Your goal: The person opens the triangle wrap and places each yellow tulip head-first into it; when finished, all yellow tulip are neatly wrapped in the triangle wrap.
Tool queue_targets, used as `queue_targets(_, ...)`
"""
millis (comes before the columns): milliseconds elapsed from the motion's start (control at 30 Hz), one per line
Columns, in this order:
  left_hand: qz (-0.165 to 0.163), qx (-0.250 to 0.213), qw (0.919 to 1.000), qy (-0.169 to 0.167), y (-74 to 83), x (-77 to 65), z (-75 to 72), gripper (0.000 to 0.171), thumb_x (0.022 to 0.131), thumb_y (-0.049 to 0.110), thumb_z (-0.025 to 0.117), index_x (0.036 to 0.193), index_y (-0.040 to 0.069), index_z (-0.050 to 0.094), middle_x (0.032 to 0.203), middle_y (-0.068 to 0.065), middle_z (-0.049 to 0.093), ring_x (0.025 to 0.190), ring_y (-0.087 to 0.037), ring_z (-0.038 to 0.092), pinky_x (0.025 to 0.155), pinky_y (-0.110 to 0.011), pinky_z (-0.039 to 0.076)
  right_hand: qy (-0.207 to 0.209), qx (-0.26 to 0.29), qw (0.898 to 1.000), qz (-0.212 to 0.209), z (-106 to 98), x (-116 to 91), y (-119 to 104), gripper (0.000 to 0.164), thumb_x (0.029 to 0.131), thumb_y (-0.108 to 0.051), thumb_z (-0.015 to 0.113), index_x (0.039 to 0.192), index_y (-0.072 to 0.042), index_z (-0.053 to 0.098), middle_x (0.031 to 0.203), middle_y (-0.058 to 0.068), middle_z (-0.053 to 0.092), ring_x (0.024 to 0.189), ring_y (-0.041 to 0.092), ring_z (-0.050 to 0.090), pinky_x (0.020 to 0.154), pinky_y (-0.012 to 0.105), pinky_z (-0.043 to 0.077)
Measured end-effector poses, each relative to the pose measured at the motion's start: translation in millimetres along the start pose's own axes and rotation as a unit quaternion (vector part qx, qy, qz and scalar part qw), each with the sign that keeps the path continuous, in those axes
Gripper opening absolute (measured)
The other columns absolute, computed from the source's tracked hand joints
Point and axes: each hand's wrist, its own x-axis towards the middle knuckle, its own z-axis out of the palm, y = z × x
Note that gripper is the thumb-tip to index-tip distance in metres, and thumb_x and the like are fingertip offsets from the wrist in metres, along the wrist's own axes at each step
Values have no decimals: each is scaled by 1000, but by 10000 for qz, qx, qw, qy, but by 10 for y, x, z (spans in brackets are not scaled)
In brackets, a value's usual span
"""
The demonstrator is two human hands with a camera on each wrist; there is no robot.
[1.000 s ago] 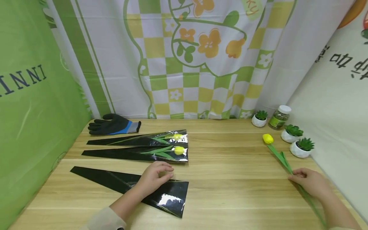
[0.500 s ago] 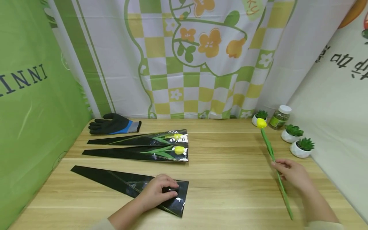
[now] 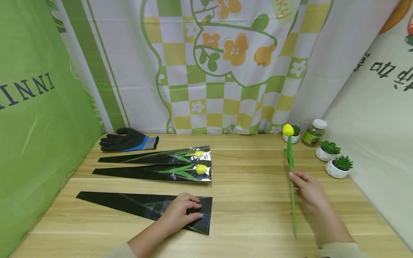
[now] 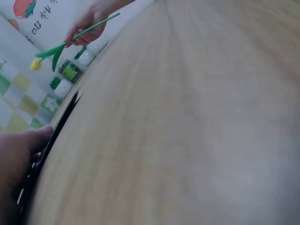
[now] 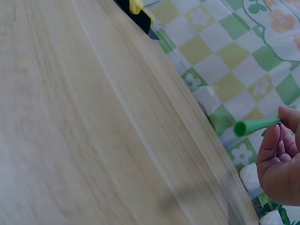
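In the head view, a black tapering flower sleeve point(image 3: 142, 205) lies near the front left of the table, its wide end to the right. My left hand point(image 3: 180, 213) rests on that wide end, thumb and fingers apart; the palm side is hidden. My right hand point(image 3: 309, 190) pinches the green stem of a yellow artificial tulip point(image 3: 288, 129) between thumb and fingers. The tulip is held above the table with its bloom pointing away. In the right wrist view, the hollow stem end point(image 5: 241, 128) faces the camera.
Two black sleeves, each with a yellow tulip inside, a far one point(image 3: 167, 156) and a nearer one point(image 3: 151, 172), lie behind. A black-blue glove point(image 3: 127, 140) is at back left. Potted succulents point(image 3: 339, 167) and a lidded jar point(image 3: 313, 133) stand at right.
My right hand has moved left with the tulip, lifting it and turning it more upright in view. My left hand has shifted right onto the sleeve's wide end, and the sleeve has swung slightly away.
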Motion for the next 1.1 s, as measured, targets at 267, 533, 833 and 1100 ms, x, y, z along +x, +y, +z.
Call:
queue_targets(267,196,106,9991,369,-4,107,60,18,86,25,76,98,11,78,107,0,70,104,-19,61,93,-37,52,112,502,9984,218,289,13,75,27,99,-21,60,75,-31,67,70,-16,55,63,-1,48,54,12,44)
queue_targets(533,24,81,9985,546,25,181,77,15,86,23,76,96,13,79,105,0,71,103,-17,62,93,-36,52,56,560,9980,293,462,40,114,26,100,-20,57,77,-30,66,69,-14,54,62,-1,47,52,11,43)
queue_targets(833,-109,419,9974,581,24,195,57,19,83,26,78,98,13,79,97,2,66,96,-16,57,88,-34,49,43,555,9981,270,543,50,128,25,100,-18,57,78,-29,65,69,-13,53,61,-1,46,52,11,43)
queue_targets(1100,15,394,9968,693,-14,201,86,15,83,25,78,94,14,80,93,5,64,93,-14,55,85,-31,48,30,602,9978,271,555,54,137,27,100,-17,57,77,-30,64,69,-14,54,61,-1,47,52,11,43)
